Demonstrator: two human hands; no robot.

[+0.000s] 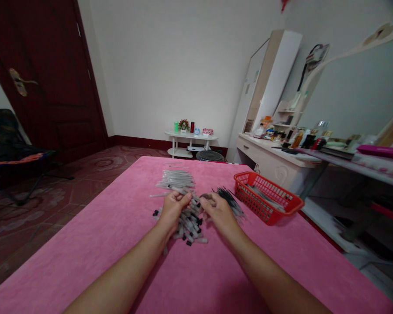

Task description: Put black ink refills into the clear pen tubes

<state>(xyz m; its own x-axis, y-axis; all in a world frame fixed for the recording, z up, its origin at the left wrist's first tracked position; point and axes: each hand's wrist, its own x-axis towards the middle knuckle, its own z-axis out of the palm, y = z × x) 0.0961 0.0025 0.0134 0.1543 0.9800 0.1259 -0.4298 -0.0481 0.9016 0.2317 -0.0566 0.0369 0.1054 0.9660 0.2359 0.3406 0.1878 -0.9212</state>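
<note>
My left hand (pixel 174 207) is curled shut around a clear pen barrel over a heap of pen parts (pixel 190 225) with black caps on the pink table (pixel 196 270). My right hand (pixel 218 210) is closed beside it in a pinch on something small that I cannot make out. A neat stack of clear pen barrels (pixel 177 179) lies just beyond my left hand. A bundle of thin black refills (pixel 229 198) lies just beyond my right hand.
A red plastic basket (pixel 267 197) with a few pens stands to the right of my hands. A cluttered dressing table (pixel 275 152) sits past the table's right edge. A small white side table (pixel 190 141) and a dark red door (pixel 52 78) stand further back.
</note>
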